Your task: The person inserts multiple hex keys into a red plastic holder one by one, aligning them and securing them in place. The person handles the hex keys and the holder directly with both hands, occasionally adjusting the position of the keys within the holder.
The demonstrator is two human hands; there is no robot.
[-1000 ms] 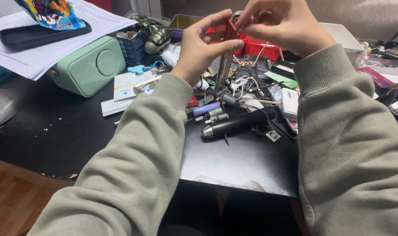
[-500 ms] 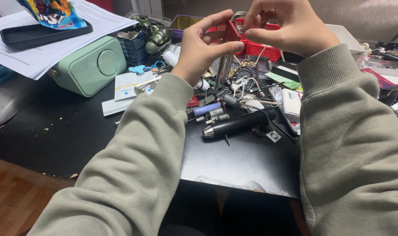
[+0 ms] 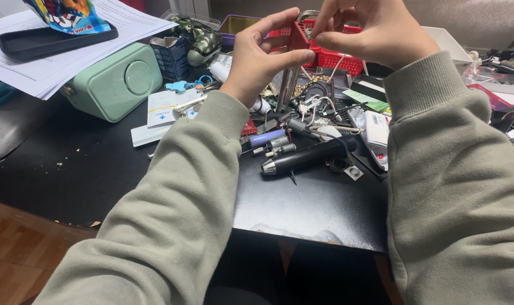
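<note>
Held: small red part (image 3: 300, 35), our left hand (image 3: 261, 56) and right hand (image 3: 363, 31) fingers pinched on it, raised above cluttered counter (image 3: 70, 181) and black pen-shaped tool (image 3: 308, 157).

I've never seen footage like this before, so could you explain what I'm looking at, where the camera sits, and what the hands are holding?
The camera is worn on a person's head and looks down at their own two bare hands, in grey-green sleeves. The left hand and right hand are raised together, pinching a small red part in their fingers; what it is exactly I cannot tell. Below lies a cluttered black desk: a mint-green box-shaped device, a black pen-shaped tool, a red basket, papers and tangled wires and small parts.
</note>
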